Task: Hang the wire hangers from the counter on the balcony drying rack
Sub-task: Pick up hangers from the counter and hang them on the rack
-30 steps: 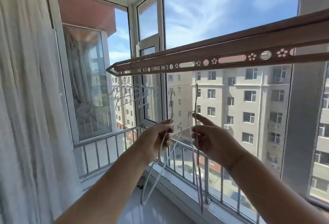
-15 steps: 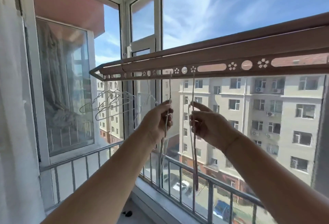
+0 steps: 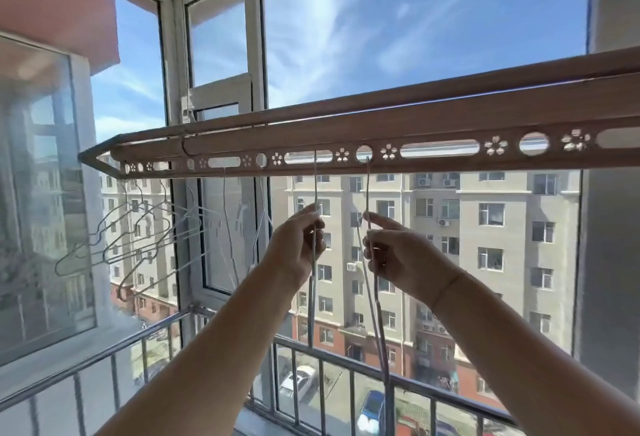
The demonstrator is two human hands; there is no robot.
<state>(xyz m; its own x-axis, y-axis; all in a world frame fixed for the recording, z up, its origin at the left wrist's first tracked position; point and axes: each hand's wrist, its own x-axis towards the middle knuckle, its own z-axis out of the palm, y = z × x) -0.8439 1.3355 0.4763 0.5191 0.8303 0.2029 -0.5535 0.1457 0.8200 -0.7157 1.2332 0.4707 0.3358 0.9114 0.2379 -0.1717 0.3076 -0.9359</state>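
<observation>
A brown drying rack bar (image 3: 433,130) with round, slotted and flower-shaped holes runs across the balcony at head height. My left hand (image 3: 298,245) pinches a thin wire hanger (image 3: 315,189) whose hook reaches up into a long slot of the bar. My right hand (image 3: 398,255) grips a second wire hanger (image 3: 367,193), its hook at a round hole just right of that slot. Both hangers are seen edge-on and trail down below my hands. Several wire hangers (image 3: 138,234) hang from the bar's left end.
A metal railing (image 3: 346,370) runs along the balcony edge below the hands. White window frames (image 3: 254,37) stand behind the rack, with an opened pane (image 3: 225,193) at the middle. A glass panel (image 3: 41,193) closes the left side. Apartment buildings lie beyond.
Both hands have risen with their hangers toward the bar. The hooks, earlier well below the rack, now reach its holes. The view has tilted up and moved closer.
</observation>
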